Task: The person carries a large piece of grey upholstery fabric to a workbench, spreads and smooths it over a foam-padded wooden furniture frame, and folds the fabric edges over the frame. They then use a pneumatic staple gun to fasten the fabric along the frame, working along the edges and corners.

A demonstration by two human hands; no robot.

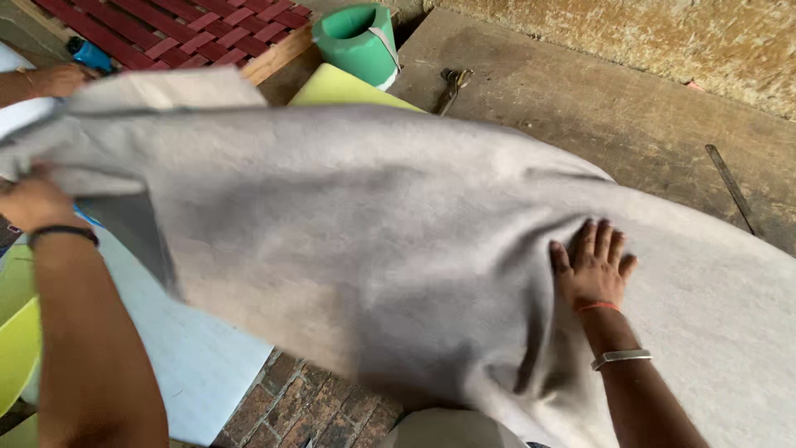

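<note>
Brick floor point(290, 406) and a concrete slab point(630, 116), draped in grey felt point(373, 249).

Nearest, the right hand point(593, 265) lies flat and unclenched on the felt, seemingly pinning it to the slab, while the left hand point(33, 199) grasps a lifted edge, holding the sheet raised off a pale board point(191, 357). Beyond, another person's hand point(58, 80) holds the far corner; a green roll point(358, 41) stands behind.

No packages, labels, signs or screens show anywhere in this view.
</note>
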